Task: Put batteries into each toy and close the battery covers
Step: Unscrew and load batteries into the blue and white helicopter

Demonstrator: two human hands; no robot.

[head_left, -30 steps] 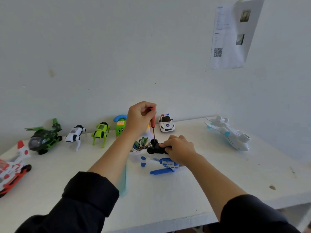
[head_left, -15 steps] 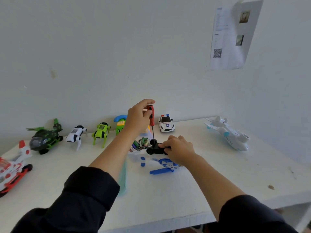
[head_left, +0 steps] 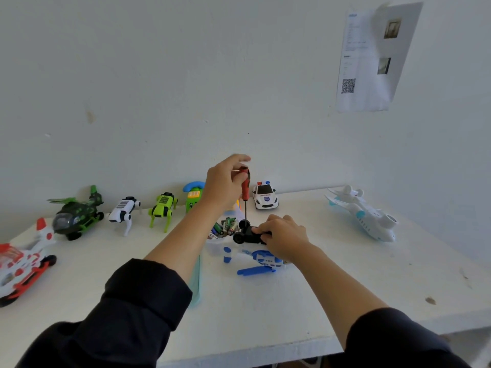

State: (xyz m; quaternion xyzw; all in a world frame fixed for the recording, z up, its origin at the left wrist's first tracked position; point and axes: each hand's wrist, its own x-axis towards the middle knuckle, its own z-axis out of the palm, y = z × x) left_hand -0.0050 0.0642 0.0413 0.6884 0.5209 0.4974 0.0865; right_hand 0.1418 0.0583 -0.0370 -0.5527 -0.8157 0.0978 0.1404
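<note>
Loosened and re-fingered since a second ago, left hand (head_left: 225, 181) on the red-handled screwdriver (head_left: 245, 191): index finger now lifted off and stretched above the handle top, thumb and remaining fingers curled round the red grip, shaft upright, tip down into the small black wheeled toy (head_left: 248, 235). Clamped over that toy's right end, right hand (head_left: 281, 235), fingers curled, pinning it just above the desk (head_left: 318, 274) beside the clear tub of batteries (head_left: 225, 227). Judging by that pose, mid-turn on a battery-cover screw; loosening or tightening, cannot tell, and the cover itself hidden. Next move likely calls for a fresh grip and another twist, tip kept seated, toy kept from rolling on its wheels. Waiting in front of the right hand, touching or nearly so, blue-and-white helicopter (head_left: 263, 261). Along the back, police car (head_left: 265, 197) with "POLICE" legible on its bonnet. Up on the wall, printed sheet (head_left: 372, 59) with a QR code and two small photos; text too small to read.
</note>
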